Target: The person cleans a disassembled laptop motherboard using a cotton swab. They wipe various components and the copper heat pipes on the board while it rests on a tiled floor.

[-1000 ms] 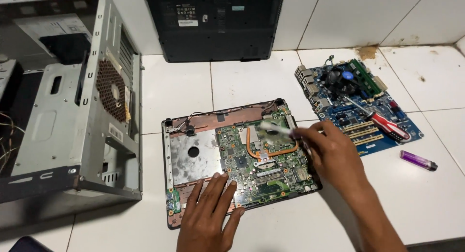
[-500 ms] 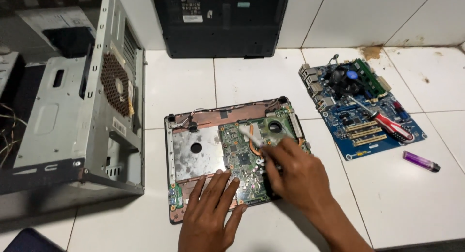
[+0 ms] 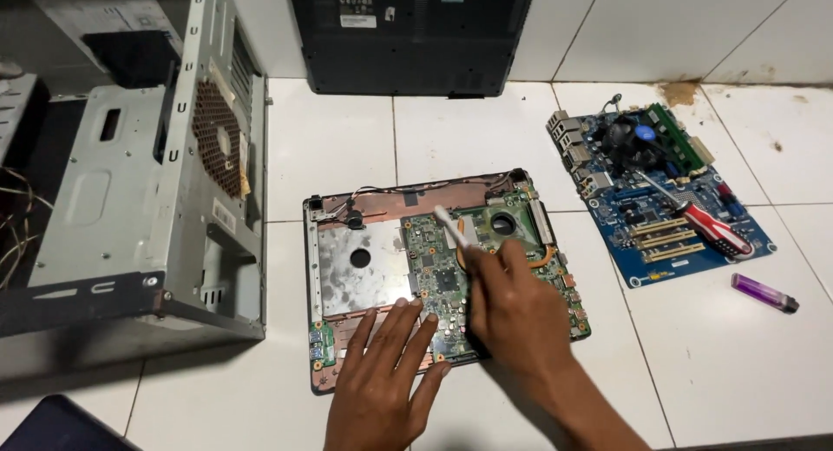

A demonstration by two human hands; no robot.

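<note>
Since the earlier frames the right hand (image 3: 512,317) has shifted left, from the copper heat pipe (image 3: 547,256) side toward the middle of the green laptop motherboard (image 3: 451,273). It is clenched around a thin white tool (image 3: 453,226); only the tool's far end shows beyond the fingers. Long axis of the tool runs diagonally, near-right to far-left, with the free end pointing far and left and lying over the board just left of the round fan opening (image 3: 501,225).

Left hand (image 3: 382,382) holds nothing: flat, fingers spread, palm down on the near edge of the opened laptop base (image 3: 356,260), touching it. Base sits on the white tiled floor (image 3: 720,364), its long side running left to right.

Surroundings: grey desktop computer case (image 3: 139,217) to the left; black laptop shell (image 3: 408,35) at the far side; blue desktop motherboard (image 3: 659,217) to the right, a red-handled screwdriver (image 3: 716,230) lying on it; purple lighter (image 3: 764,293) on the tile nearer, apart from the board.
</note>
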